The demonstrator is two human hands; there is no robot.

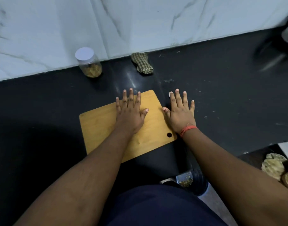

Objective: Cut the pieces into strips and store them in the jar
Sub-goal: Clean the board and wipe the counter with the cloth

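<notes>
A bare wooden cutting board (99,126) lies on the black counter in front of me, a round hole near its right corner. My left hand (131,111) rests flat on the board with straight fingers. My right hand (180,111) lies flat on the counter just right of the board, fingers spread, a red thread around the wrist. A clear jar (89,62) with a white lid stands at the back left by the wall, holding yellowish strips. Something small and white (169,94) shows at my right index fingertip; I cannot tell what it is.
A folded checked cloth (142,63) lies against the marble wall. Crumbs are scattered over the black counter (221,95) to the right. Below the counter edge, a bin (191,183) holds scraps, and pale lumpy pieces (273,165) sit at the lower right.
</notes>
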